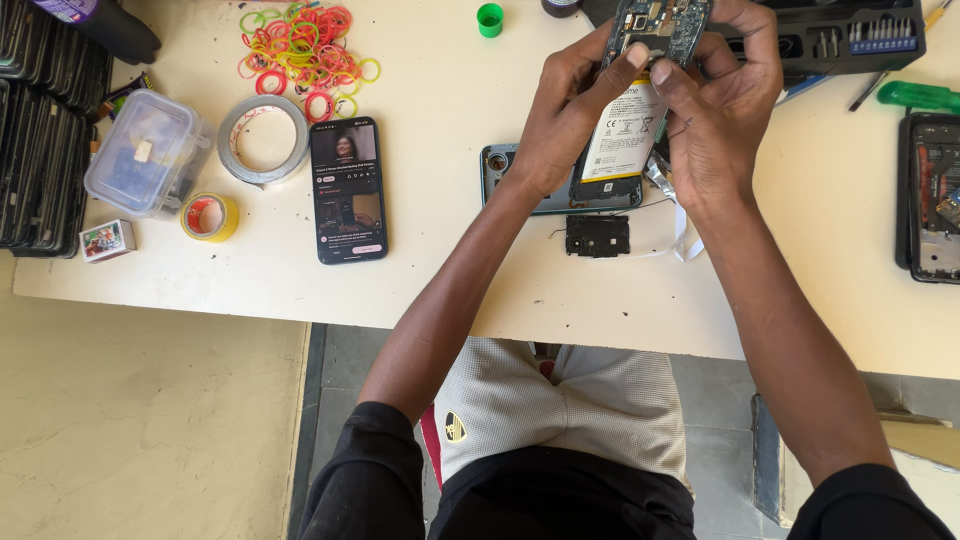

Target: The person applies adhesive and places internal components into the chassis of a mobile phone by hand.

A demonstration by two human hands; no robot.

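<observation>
Gripping from both sides, an opened phone point(640, 100) with its back cover off is held above the pale table point(450, 270), its white battery and green circuit board exposed. The left hand point(565, 115) is wrapped around the phone's left edge, fingers curled behind it and the thumb pressed across the top of the battery. The right hand point(725, 100) is closed on the right edge, its thumb tip meeting the left thumb just below the circuit board. Directly under the left fingers, partly hidden by the phone, a grey back cover point(510, 175) is seen lying flat. Below the fingers of both hands, a small black plate point(597, 236) rests on the table, with a white ribbon strip point(680, 225) beside it under the right wrist. Well to the left of the left fingers a lit phone point(347, 190) lies face up, with a roll of grey tape point(262, 139), a yellow tape roll point(210, 216) and scattered rubber bands point(300, 45) farther out. Beyond the right fingers a dark tool case point(860, 40) is placed, and another dismantled phone point(932, 195) lies well to their right.
</observation>
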